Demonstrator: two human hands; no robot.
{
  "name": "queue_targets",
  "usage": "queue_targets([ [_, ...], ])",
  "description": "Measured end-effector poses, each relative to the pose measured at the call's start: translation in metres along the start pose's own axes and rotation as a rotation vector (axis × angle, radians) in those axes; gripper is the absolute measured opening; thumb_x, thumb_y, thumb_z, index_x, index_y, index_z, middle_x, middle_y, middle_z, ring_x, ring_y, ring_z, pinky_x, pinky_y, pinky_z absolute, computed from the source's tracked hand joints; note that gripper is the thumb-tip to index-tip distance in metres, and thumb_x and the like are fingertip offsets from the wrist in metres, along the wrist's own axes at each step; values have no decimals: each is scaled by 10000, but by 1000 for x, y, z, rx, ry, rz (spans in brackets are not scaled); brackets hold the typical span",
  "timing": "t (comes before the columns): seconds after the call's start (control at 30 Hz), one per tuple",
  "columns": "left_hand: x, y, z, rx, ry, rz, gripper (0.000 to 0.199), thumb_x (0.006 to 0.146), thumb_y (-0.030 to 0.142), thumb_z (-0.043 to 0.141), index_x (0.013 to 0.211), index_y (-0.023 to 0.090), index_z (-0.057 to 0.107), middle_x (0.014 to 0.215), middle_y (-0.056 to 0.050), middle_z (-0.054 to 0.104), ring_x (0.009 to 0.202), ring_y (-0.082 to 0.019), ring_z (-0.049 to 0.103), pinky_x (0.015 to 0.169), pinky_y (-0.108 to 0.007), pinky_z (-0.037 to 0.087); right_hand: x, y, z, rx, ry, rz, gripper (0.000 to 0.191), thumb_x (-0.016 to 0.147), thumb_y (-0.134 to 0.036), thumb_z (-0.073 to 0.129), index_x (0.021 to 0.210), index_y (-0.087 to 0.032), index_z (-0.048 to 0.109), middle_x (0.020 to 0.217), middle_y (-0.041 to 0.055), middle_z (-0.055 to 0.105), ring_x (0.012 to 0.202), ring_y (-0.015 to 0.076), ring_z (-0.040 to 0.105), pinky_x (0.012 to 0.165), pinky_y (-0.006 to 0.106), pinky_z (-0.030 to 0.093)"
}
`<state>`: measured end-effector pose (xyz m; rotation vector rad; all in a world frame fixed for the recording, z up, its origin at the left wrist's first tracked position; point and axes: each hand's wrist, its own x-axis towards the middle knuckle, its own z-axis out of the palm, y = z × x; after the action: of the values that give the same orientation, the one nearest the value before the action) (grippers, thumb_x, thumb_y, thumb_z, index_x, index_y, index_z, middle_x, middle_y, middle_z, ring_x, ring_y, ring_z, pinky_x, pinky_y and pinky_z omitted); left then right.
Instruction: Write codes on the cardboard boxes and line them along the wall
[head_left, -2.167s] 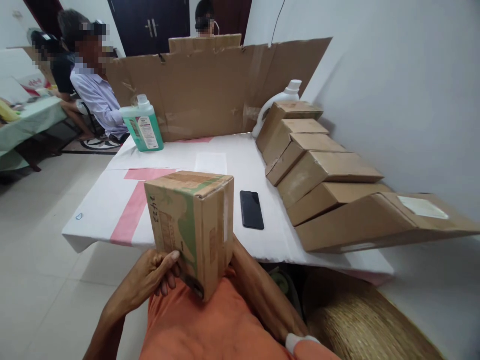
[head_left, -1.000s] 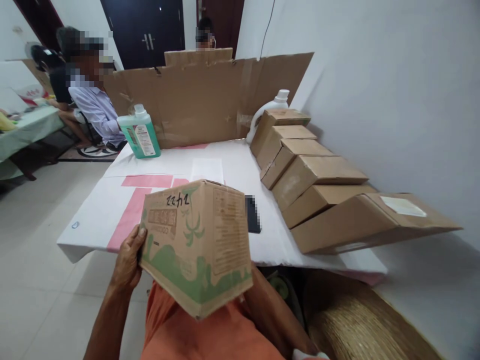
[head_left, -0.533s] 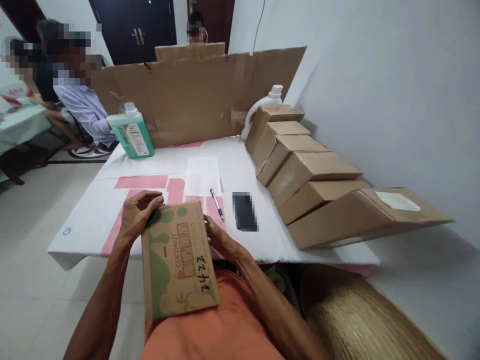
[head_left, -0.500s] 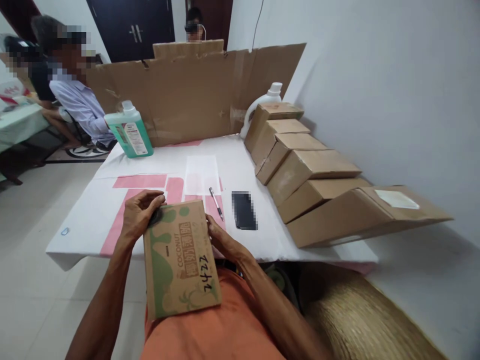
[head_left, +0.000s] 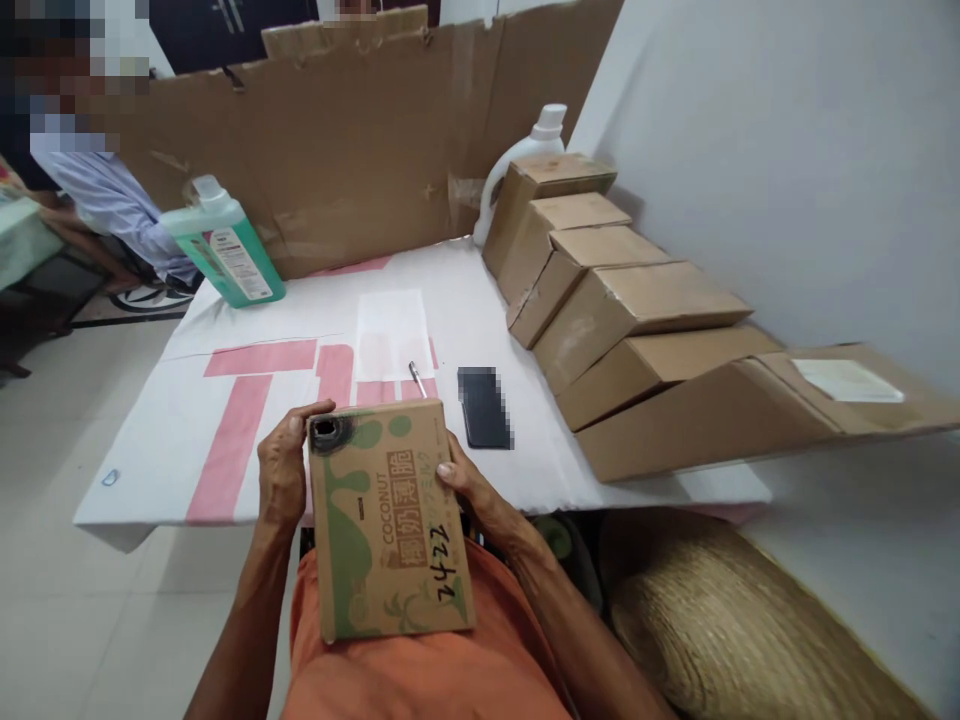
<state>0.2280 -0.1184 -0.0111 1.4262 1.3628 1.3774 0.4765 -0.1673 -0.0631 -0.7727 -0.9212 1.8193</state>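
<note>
A flat brown and green cardboard box (head_left: 394, 510), marked COCONUT and 2422, stands tilted against the orange shirt. A dark-rimmed hole shows near its upper left corner. My left hand (head_left: 289, 465) grips the left edge, its fingers partly hidden behind the box. On the right edge my right hand (head_left: 472, 490) holds with the thumb at the front, the other fingers mostly out of sight. Just beyond the box lie a pen (head_left: 416, 379), partly covered by it, a black phone (head_left: 486, 410) and a white sheet (head_left: 391, 335).
Several cardboard boxes (head_left: 645, 300) line the table's right side, with a white jug (head_left: 514, 165) behind. A green liquid bottle (head_left: 232, 250) stands at the back left before a cardboard screen (head_left: 337, 150). A woven straw item (head_left: 720, 610) is lower right. A person sits at left.
My left hand has shifted down from the box's top corner to its left edge, uncovering the hole. The box has moved right and now overlaps the pen. The view has tilted down.
</note>
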Motion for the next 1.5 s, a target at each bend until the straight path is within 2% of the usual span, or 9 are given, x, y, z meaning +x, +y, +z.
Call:
queue_targets([
  [0.1,-13,-2,-5,55,-14,-23,409,980,502,600,1247,223,735,1239,-59,750,1050,-209,711,869,-278,555,5,-15,5,-362,230,-105,839,900,-583,664,1601,-254,341,1681,135,351,1577,365,299,1274,612,266],
  [0.2,-21,3,-7,174,56,1,379,967,468,619,1226,219,740,1233,-51,751,1052,-205,702,864,-265,545,18,-38,32,-831,462,-432,957,842,-563,751,1612,-193,321,1725,179,220,1609,354,191,1303,606,181],
  [0.3,-28,7,-9,251,152,41,373,960,430,628,1242,212,736,1267,-51,743,1141,-227,684,968,-298,534,44,-56,72,-1264,275,-610,730,900,-617,708,1478,-212,522,1603,154,476,1531,353,352,1273,629,217],
  [0.47,-39,3,-12,159,332,-54,401,914,352,666,1281,199,722,1292,-60,735,1196,-263,680,1109,-411,515,87,-56,111,-1631,50,-461,616,1015,-701,481,1079,-139,726,1132,159,748,1176,333,611,1107,596,380],
  [0.6,-42,3,-9,149,371,-85,382,927,354,635,1262,197,731,1299,-63,738,1196,-264,683,1109,-406,517,85,-50,112,-1593,89,-456,696,944,-793,510,1085,-148,728,1131,156,752,1148,341,604,1073,590,374],
  [0.87,-31,12,11,77,159,-36,366,899,356,718,1248,250,737,1283,-10,734,1149,-192,662,982,-250,499,61,-57,96,-1510,357,-369,703,906,-828,486,1060,-185,724,1119,156,763,1120,367,608,1033,593,376],
  [1.23,-35,15,15,69,243,-97,303,892,260,688,1184,250,769,1227,30,756,1120,-163,672,938,-214,512,63,-49,94,-1475,303,-424,625,968,-745,507,1062,-162,713,1092,142,763,1114,345,621,1088,584,375],
  [1.4,-36,16,17,169,274,-122,307,906,348,714,1193,251,761,1205,16,768,1075,-181,694,917,-254,545,44,-70,73,-907,462,-672,357,1025,-523,576,1204,-220,636,1280,97,703,1193,234,645,1029,422,509],
  [1.5,-36,16,15,179,264,-120,336,909,406,740,1206,249,747,1239,-4,760,1107,-197,699,946,-280,546,38,-80,31,-686,666,-639,245,1012,-450,607,1118,-232,644,1109,52,724,1010,194,687,864,351,560],
])
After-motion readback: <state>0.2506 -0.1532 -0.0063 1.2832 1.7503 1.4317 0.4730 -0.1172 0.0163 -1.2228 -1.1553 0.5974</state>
